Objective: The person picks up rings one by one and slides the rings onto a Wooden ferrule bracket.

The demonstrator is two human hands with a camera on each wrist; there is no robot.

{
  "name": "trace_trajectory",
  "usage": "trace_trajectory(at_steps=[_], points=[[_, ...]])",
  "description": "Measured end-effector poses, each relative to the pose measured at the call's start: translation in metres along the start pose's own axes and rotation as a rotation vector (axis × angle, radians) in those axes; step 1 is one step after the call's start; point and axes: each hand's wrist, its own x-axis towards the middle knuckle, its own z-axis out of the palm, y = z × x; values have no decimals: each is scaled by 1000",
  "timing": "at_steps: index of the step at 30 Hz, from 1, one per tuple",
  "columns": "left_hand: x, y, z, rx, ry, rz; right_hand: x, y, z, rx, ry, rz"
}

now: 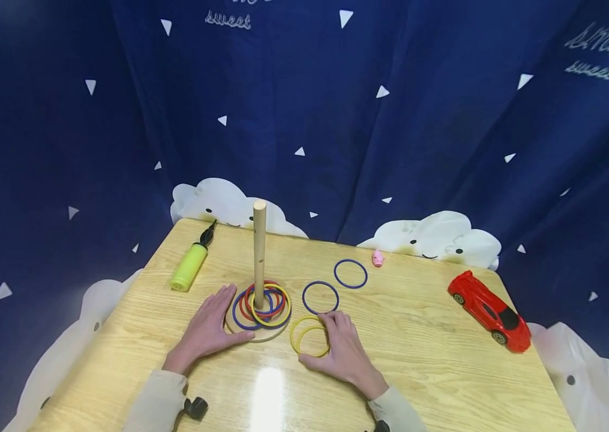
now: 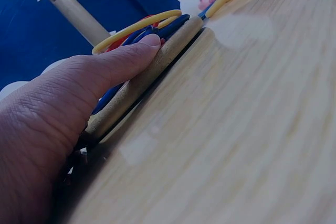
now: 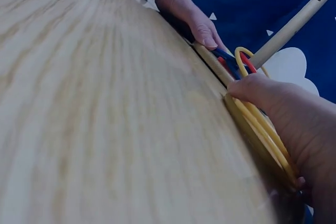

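On the table [image 1: 401, 336] sits the wooden stand [image 1: 259, 270], piled rings [image 1: 272, 312] masking the middle of its base [image 2: 147, 78], post [image 1: 259, 252] upright, long axis vertical! Left hand [image 1: 208, 327], spread wide, touches the base, its fingers [image 1: 223, 298] hidden in its wrist view; right hand [image 1: 343, 354] pinches two yellow rings [image 3: 270, 142] beside the stand.

The left of the hands [image 2: 58, 111] touches a wooden base [image 2: 148, 75] bearing coloured rings [image 2: 137, 26].

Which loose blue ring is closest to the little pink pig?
The back blue ring, just left of the pink pig; the other loose blue ring lies nearer the right hand.
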Motion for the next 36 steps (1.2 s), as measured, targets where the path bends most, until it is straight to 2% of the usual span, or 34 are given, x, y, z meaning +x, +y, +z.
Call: trace_trajectory(at_steps=[6, 18, 23, 29, 36], points=[[-1, 1, 1, -9, 3, -3, 1, 3, 0, 12, -24, 47], [-1, -1, 2, -7, 4, -1, 1, 7, 3, -14, 36, 12], [-1, -1, 2, -3, 3, -1, 2, 7, 1, -2, 23, 21], [-1, -2, 2, -7, -1, -5, 6, 5, -4, 9, -4, 38], [-1, -3, 2, -4, -3, -2, 20, -3, -23, 75, 21, 25]])
